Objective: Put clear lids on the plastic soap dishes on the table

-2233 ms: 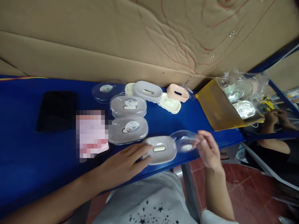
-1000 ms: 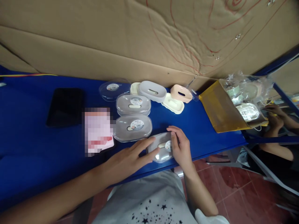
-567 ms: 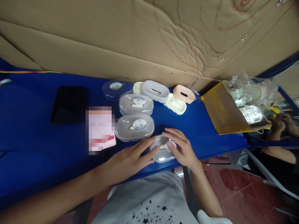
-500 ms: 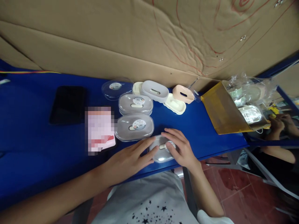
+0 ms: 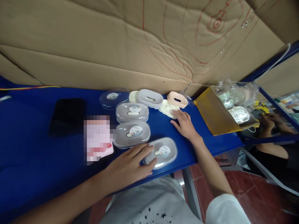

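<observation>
One hand on the grey box, the other out at the cream tray.

My left hand point(image 5: 132, 165) lies loosely spread on the left end of the clear-lidded grey box point(image 5: 164, 152), by the table's front edge, not clamped on anything. My right hand point(image 5: 185, 126) is farther back with the thumb well apart and the fingers uncurled over the near side of the cream tray point(image 5: 167, 107) (can't tell if the tips touch it). That tray sits toward the table's back edge, just in front of a peach box point(image 5: 177, 99) and an unlidded grey box point(image 5: 149, 97). An open cardboard box point(image 5: 210, 115) full of wrapped stuff takes up the right end of the blue table point(image 5: 28, 140).
</observation>
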Action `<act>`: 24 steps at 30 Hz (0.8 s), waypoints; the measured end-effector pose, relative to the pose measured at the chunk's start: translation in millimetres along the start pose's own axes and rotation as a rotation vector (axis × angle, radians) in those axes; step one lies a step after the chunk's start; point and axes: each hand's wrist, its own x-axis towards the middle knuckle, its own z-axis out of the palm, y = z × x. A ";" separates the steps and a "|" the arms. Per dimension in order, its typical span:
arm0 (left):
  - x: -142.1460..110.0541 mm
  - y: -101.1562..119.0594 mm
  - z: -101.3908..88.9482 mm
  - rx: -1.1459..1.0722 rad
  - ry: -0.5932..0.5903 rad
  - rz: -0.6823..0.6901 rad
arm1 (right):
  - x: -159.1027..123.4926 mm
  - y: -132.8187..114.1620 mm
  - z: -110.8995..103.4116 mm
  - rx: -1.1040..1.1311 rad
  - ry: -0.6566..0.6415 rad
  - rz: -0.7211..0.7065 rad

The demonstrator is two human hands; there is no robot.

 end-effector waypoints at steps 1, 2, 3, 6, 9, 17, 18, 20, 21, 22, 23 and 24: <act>0.7 -0.4 -1.2 0.000 -0.007 0.000 | 0.0 4.0 1.6 -0.032 -0.033 -0.010; 1.0 -0.7 -2.0 -0.002 -0.013 0.002 | -3.5 6.1 2.1 -0.054 -0.050 -0.018; 1.2 -1.0 -2.6 -0.009 -0.012 0.003 | -9.7 6.9 1.1 -0.065 -0.051 -0.024; 1.0 -1.3 -2.3 -0.034 0.007 -0.009 | -31.4 8.9 -10.9 -0.052 -0.060 -0.046; 1.9 -0.2 0.3 -0.046 0.038 -0.027 | -31.8 22.6 -30.2 -0.003 -0.036 -0.059; 3.4 3.7 10.2 0.116 0.033 0.024 | 40.6 93.1 -48.1 -0.243 -0.056 0.086; 4.3 3.8 10.6 0.139 0.012 0.033 | 42.9 97.0 -47.1 -0.255 -0.083 0.083; 9.0 4.5 11.1 0.165 -0.023 0.040 | 42.0 99.4 -45.9 -0.272 -0.081 0.086; 13.2 5.2 11.7 0.166 -0.036 0.044 | 39.7 97.8 -46.3 -0.286 -0.061 0.098; 18.6 6.4 12.8 0.158 -0.046 0.052 | 36.6 94.3 -47.3 -0.295 -0.036 0.104; 25.1 8.1 14.5 0.145 -0.058 0.065 | 32.9 88.9 -49.2 -0.293 -0.010 0.098; 32.5 10.0 17.0 0.127 -0.073 0.081 | 28.4 81.8 -51.7 -0.271 0.016 0.076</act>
